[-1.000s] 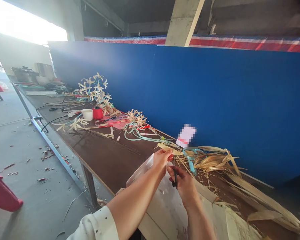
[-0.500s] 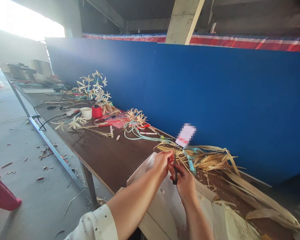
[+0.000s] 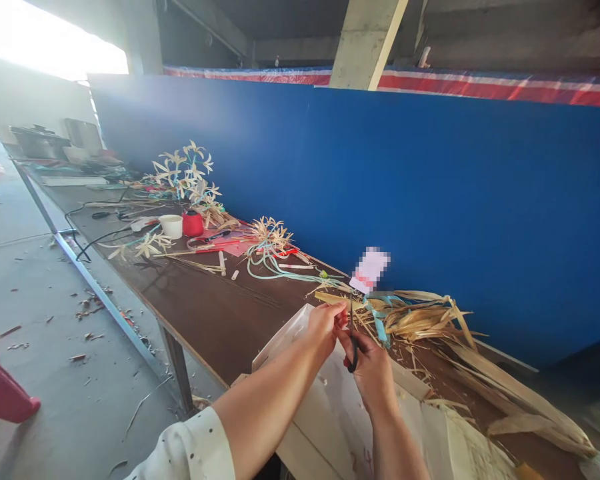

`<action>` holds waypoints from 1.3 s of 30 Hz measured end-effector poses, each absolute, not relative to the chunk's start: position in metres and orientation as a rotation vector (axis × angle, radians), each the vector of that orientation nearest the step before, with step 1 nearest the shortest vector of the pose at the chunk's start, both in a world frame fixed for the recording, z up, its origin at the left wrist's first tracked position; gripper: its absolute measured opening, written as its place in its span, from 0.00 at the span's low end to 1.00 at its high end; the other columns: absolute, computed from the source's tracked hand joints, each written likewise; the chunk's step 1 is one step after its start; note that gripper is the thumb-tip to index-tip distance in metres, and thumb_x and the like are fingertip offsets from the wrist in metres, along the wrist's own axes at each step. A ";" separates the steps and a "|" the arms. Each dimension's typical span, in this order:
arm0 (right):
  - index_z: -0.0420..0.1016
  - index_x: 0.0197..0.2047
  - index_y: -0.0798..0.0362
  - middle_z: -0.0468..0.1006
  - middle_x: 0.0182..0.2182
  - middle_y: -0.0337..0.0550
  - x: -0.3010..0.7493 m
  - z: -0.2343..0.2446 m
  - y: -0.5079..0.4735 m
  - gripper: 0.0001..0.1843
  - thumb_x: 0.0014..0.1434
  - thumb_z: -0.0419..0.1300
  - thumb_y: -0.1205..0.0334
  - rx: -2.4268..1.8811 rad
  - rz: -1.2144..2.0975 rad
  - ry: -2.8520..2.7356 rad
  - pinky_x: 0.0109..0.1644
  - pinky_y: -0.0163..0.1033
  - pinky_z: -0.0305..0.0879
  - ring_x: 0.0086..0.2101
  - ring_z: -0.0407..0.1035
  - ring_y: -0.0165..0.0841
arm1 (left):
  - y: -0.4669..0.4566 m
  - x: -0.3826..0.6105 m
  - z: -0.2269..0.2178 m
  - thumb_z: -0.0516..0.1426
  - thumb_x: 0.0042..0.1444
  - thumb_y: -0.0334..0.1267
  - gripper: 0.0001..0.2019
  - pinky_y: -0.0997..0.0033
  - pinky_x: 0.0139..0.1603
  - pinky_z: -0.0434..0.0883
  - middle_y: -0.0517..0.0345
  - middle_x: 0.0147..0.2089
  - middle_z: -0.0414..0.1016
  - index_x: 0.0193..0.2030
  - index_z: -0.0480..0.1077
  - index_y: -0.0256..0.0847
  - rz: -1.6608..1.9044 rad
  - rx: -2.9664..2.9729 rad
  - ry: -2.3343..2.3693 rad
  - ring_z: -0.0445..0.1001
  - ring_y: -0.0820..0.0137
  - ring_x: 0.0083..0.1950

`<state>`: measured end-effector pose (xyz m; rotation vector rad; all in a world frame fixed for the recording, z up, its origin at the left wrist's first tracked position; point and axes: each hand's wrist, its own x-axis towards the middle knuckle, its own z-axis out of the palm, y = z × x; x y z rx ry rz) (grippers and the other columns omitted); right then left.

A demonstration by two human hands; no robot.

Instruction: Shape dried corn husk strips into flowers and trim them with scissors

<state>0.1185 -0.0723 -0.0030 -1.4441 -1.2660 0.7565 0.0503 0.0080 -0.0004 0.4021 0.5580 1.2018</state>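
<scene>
My right hand [image 3: 374,373] is closed round the black handle of a pair of scissors [image 3: 354,355], whose narrow blades point up and away from me. Close against it, my left hand [image 3: 326,325] pinches its fingertips together. Whatever is between those fingertips is too small and covered to make out. Just beyond the fingers lies a pale strip of dried husk [image 3: 336,298]; whether it touches the left hand I cannot tell. Both hands are above a white open box [image 3: 325,407] with small scraps in it.
Bundled dried husks [image 3: 420,320] with blue ribbon lie to the right. Pale green cords [image 3: 275,270], husk flowers [image 3: 185,170], a white cup [image 3: 171,227] and a red spool [image 3: 193,224] stretch leftward along the brown table [image 3: 200,310]. A blue panel [image 3: 430,180] rises behind.
The scissors have turned slightly in my right hand, with the handle a little lower and further right. My left hand stays nearly where it was, still pinching.
</scene>
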 end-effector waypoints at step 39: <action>0.70 0.34 0.54 0.68 0.18 0.32 0.146 0.001 -0.071 0.20 0.38 0.69 0.56 -1.135 0.738 -0.549 0.20 0.29 0.53 0.18 0.61 0.24 | 0.001 0.044 -0.004 0.64 0.40 0.44 0.14 0.81 0.19 0.59 0.53 0.27 0.74 0.30 0.74 0.34 0.864 1.124 0.663 0.65 0.79 0.21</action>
